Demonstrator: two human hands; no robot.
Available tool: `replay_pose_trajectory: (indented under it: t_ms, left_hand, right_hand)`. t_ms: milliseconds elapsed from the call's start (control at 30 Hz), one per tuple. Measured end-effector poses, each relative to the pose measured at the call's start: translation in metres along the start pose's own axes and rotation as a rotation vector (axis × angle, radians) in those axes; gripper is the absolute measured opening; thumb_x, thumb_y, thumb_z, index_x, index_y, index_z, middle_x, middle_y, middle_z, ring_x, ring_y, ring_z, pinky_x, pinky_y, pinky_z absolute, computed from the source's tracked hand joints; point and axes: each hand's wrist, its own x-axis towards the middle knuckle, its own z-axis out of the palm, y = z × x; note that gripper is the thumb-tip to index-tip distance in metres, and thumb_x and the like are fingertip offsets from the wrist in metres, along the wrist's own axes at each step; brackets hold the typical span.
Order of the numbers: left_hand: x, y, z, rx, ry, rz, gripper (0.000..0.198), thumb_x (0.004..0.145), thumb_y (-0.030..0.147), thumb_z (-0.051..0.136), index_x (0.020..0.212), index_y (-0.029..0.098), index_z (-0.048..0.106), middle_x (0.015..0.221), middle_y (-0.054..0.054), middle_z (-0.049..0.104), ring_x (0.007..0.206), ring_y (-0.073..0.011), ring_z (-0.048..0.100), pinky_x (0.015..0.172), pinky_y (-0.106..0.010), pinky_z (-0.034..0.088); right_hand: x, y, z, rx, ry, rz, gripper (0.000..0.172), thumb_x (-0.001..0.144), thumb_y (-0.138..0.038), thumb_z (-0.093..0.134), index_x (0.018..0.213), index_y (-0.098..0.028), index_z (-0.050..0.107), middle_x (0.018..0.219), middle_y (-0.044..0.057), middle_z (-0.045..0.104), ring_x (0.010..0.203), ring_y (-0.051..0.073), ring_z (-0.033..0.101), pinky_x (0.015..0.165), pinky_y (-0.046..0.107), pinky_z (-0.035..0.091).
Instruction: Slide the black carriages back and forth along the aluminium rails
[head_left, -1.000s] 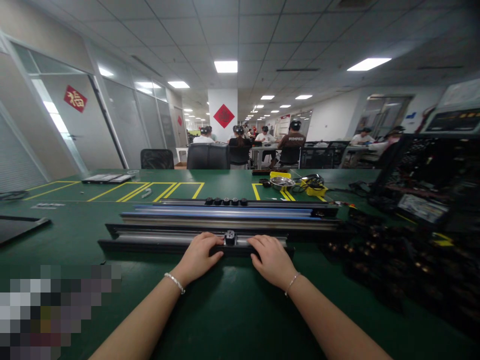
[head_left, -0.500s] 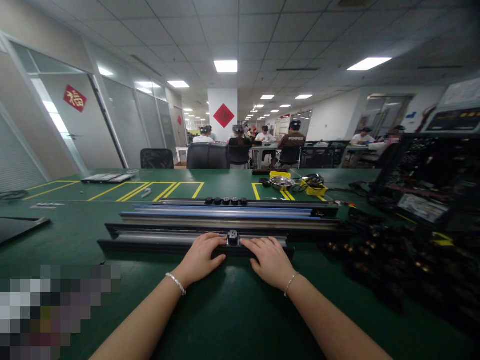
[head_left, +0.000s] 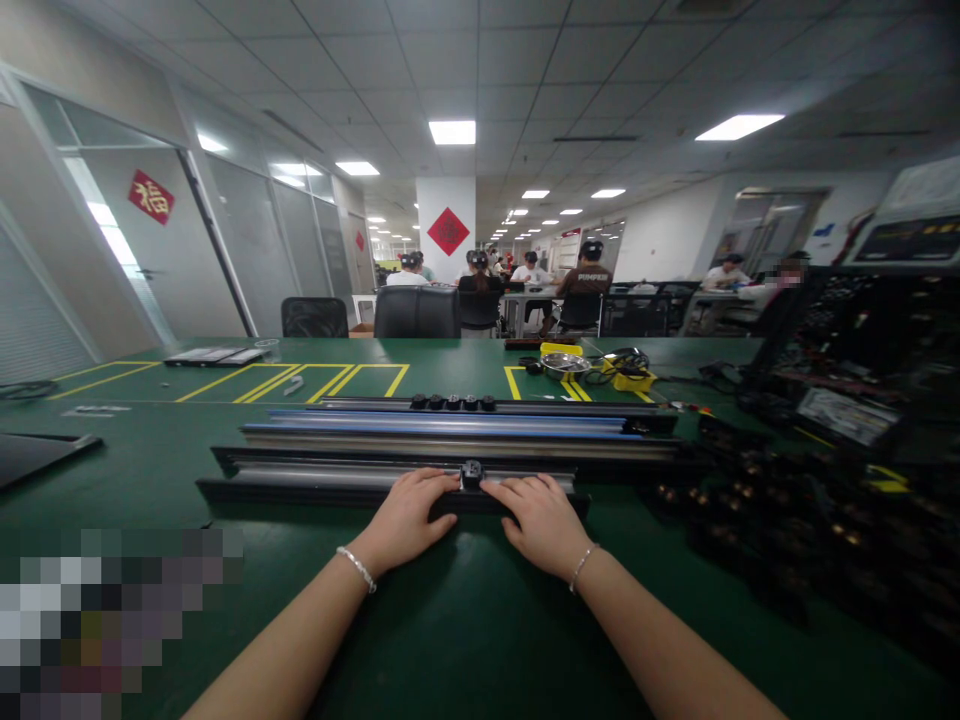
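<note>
A small black block-like part [head_left: 471, 474] sits in the channel of a long black rail [head_left: 300, 483] that lies across the table. To its left is my left hand [head_left: 409, 520], its fingertips at the part's side and its thumb apart in front of the rail. My right hand [head_left: 541, 525] rests over the right stretch of the rail, fingers stretched out towards the part from the other side. The part stands between the fingertips of both hands. Its underside is hidden in the channel.
Behind lie more long rails [head_left: 450, 424], one bluish, with several small black round parts [head_left: 453, 402] on the farthest. A dark heap of parts [head_left: 780, 500] is at right. A metal bowl [head_left: 565, 364] stands farther back. People [head_left: 592, 275] sit at distant desks.
The small black part has shifted slightly right along the rail. My left hand has moved right with it; my right hand has stayed nearly still.
</note>
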Motion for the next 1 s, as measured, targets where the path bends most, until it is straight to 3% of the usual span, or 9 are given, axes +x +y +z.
replay_pose_trajectory:
  t_ms: [500,1000]
  left_hand:
    - [-0.0012,-0.0001,-0.0014,0.018,-0.064,0.029,0.053,0.073,0.029,0.058,0.124,0.028,0.042,0.131,-0.001,0.048,0.115,-0.0194,0.046,0.102,-0.040,0.027]
    - [-0.0010,-0.0009,-0.0017,0.029,-0.076,0.038,0.055,0.073,0.028,0.058,0.125,0.030,0.041,0.132,0.000,0.046,0.120,-0.0185,0.040,0.103,-0.038,0.026]
  right_hand:
    - [0.0000,-0.0005,-0.0041,-0.010,-0.013,0.000,0.046,0.079,-0.023,0.043,0.124,-0.032,0.043,0.115,0.001,0.057,0.104,0.017,0.047,0.094,0.036,0.022]
    - [0.0009,0.0012,-0.0048,0.019,-0.002,0.004,0.043,0.079,-0.021,0.043,0.121,-0.030,0.046,0.112,0.002,0.058,0.102,0.017,0.048,0.094,0.036,0.023]
